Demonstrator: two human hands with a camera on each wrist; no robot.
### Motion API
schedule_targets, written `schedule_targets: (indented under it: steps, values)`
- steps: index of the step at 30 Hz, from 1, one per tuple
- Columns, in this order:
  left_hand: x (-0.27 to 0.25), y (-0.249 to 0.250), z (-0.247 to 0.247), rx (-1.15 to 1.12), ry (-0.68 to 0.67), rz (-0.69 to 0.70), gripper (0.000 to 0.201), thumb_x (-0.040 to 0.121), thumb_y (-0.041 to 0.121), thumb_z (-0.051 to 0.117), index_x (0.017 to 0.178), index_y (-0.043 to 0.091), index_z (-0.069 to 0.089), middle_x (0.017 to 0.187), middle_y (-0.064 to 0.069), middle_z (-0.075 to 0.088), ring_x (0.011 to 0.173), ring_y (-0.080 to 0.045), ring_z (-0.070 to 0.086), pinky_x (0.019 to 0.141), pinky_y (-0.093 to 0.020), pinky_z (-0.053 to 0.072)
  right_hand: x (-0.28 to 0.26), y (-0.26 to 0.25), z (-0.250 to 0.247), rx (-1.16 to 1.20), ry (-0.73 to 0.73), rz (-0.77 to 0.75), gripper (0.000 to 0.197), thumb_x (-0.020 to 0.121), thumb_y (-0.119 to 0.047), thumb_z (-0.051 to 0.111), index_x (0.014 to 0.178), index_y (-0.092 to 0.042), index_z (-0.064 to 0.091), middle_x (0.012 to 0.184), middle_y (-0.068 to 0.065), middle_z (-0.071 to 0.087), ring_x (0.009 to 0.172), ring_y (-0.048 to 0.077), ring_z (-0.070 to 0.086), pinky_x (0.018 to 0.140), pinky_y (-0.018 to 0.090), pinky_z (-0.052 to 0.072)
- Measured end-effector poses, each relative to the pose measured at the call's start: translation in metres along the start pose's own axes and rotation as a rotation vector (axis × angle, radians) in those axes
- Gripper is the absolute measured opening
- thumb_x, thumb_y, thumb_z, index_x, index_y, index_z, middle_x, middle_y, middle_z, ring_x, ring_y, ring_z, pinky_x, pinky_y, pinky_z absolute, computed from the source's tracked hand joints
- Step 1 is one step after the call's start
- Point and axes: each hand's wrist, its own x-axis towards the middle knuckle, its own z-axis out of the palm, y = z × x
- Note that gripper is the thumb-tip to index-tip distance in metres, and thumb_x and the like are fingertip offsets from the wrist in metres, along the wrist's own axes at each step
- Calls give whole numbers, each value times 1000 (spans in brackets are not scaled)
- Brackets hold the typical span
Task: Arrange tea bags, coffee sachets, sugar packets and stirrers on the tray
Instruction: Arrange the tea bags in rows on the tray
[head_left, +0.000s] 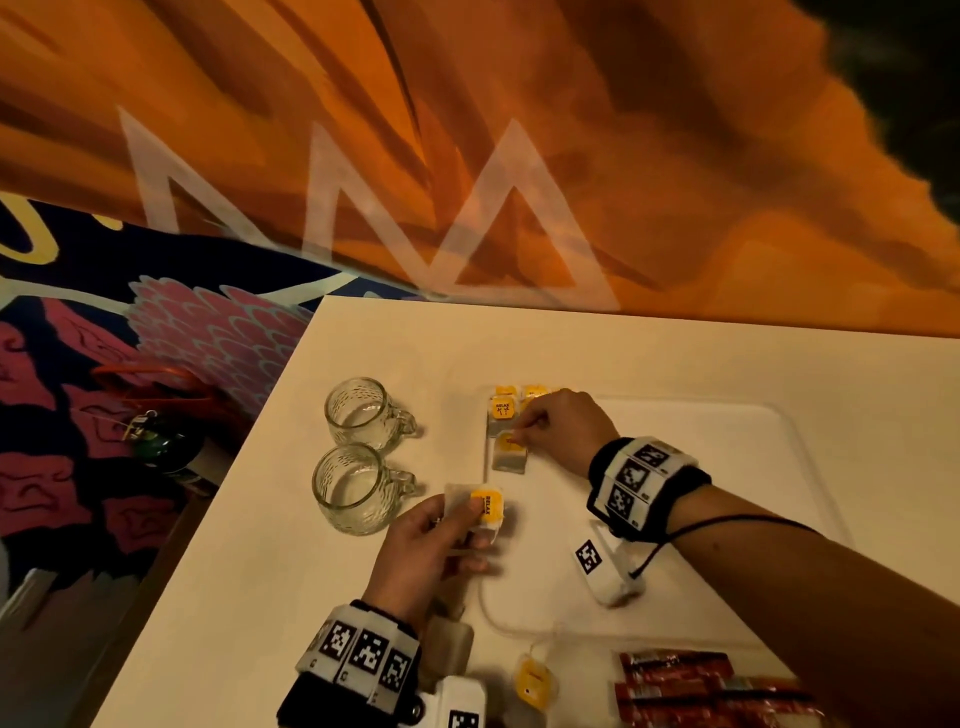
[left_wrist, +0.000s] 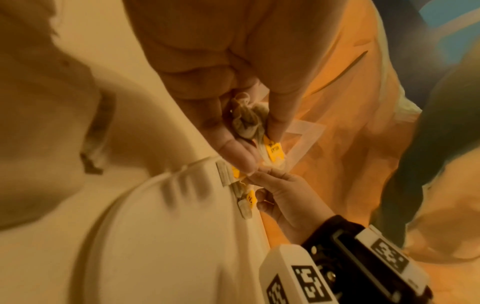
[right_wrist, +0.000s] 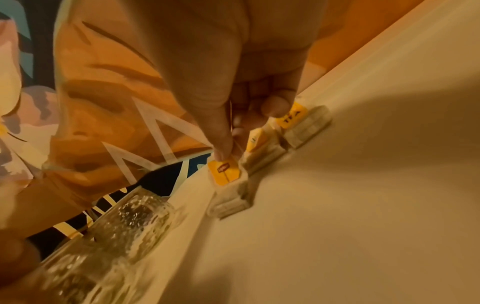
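Note:
A row of tea bags (head_left: 503, 410) with yellow tags lies along the far left corner of the pale tray (head_left: 779, 411). My right hand (head_left: 522, 434) reaches across the tray and pinches the yellow tag of the nearest tea bag (head_left: 509, 457) there. In the right wrist view, thumb and finger of the right hand (right_wrist: 230, 152) meet at the top of that tea bag's tag (right_wrist: 225, 170). My left hand (head_left: 467, 525) hovers at the tray's left rim and grips a small bunch of tea bags (left_wrist: 249, 121), one yellow tag (head_left: 487, 506) facing up.
Two empty glass mugs (head_left: 358, 413) (head_left: 353, 491) stand left of the tray. Red sachets (head_left: 685, 686) lie at the near right, with a loose tea bag (head_left: 535, 682) and a beige one (head_left: 448, 644) near my left wrist. The table edge runs along the left.

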Motion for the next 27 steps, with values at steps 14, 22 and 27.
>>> schedule_targets:
  steps: [14, 22, 27]
  values:
    - [20, 4, 10, -38, 64, 16, 18, 92, 11, 56, 102, -1, 65, 59, -6, 62, 50, -15, 60, 43, -25, 51, -13, -2, 0, 343, 66, -45, 15, 80, -32, 75, 84, -18, 73, 73, -9, 65, 63, -3, 54, 60, 12, 41]
    - [9, -1, 28, 59, 41, 15, 20, 90, 7, 61, 106, -4, 64, 69, -11, 60, 48, -12, 60, 44, -25, 54, -70, 5, 8, 670, -69, 28, 14, 83, -12, 72, 76, -15, 61, 65, -3, 62, 56, 13, 57, 56, 29, 45]
    - [5, -3, 16, 187, 63, -8, 23, 96, 12, 48, 107, 7, 68, 91, -11, 71, 49, -9, 58, 39, -19, 40, -81, 11, -20, 285, 30, -115, 7, 87, -22, 66, 85, -21, 60, 72, -7, 64, 65, 16, 61, 65, 32, 47]
